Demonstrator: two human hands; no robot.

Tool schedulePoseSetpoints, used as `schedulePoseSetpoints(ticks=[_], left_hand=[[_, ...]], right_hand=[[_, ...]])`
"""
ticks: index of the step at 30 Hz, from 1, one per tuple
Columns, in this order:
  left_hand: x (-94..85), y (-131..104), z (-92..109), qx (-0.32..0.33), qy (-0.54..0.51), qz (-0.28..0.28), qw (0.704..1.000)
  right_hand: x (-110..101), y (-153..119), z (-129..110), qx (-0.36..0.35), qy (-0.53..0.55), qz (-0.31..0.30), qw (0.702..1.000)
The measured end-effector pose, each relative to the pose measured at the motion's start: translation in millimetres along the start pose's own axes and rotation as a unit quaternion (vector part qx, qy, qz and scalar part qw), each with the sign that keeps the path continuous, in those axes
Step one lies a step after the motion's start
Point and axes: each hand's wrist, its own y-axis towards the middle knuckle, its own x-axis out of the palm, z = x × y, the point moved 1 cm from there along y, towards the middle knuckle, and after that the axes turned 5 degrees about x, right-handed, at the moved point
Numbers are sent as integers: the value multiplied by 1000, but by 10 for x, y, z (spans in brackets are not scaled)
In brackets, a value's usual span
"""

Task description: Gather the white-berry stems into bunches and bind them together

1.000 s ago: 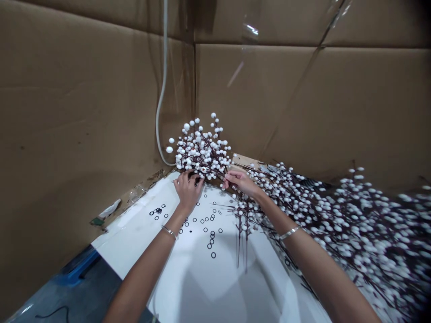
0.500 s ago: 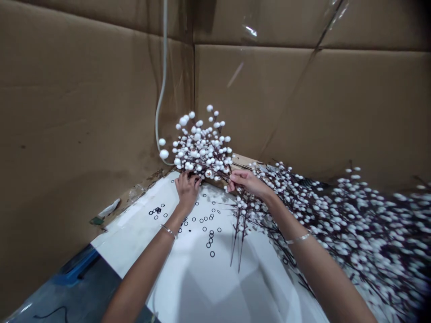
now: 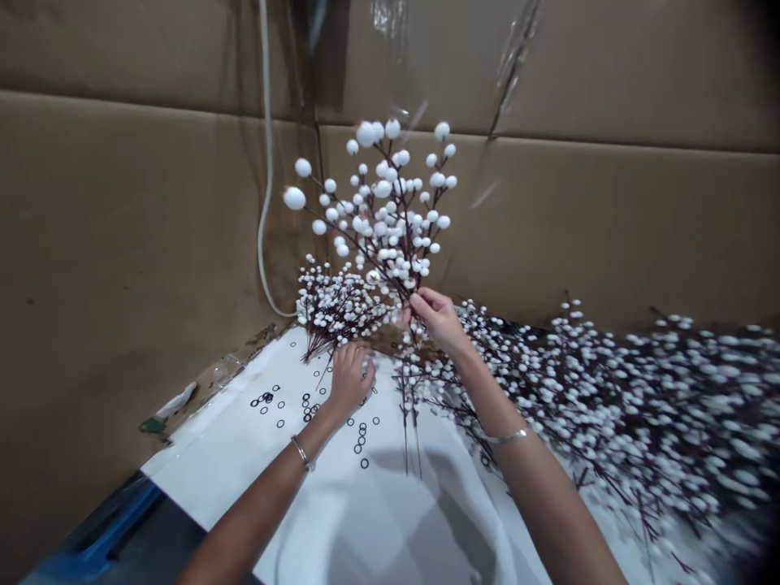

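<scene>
On my feed the cardboard [image 3: 609,219] looks dim, the clear tape [image 3: 390,18] throws glare, soft shadows cross the paler white board [image 3: 213,475], and the rightmost berries [image 3: 725,406] smear toward a blackened edge.

No lettering, label, brand, number or sign can be read here. The cardboard walls [image 3: 122,203] and the white counter [image 3: 219,487] carry no legible print; the green scrap [image 3: 153,425] is too small to tell.
</scene>
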Motion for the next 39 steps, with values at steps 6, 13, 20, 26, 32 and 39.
schedulePoseSetpoints(ticks=[6,13,20,26,32,39], left_hand=[[-86,20,-113,-85,-29,37,995],[-660,422,297,-200,-193,147,949],[-730,589,1267,-161,-442,-110,876],[-461,587,1181,-239,-540,-138,795],[-407,829,1338,-243,-537,-92,802],[-116,891,1705,-250,-608,-87,749]], right_hand=[[156,162,-471,-113,28,165,979],[208,-38,-885,-145,93,146,974],[312,-571,-768,-60,173,169,968],[-11,-994,-819,-46,163,242,955],[-224,-1377,-554,-14,183,346,920],[-98,-1406,-195,69,219,354,906]])
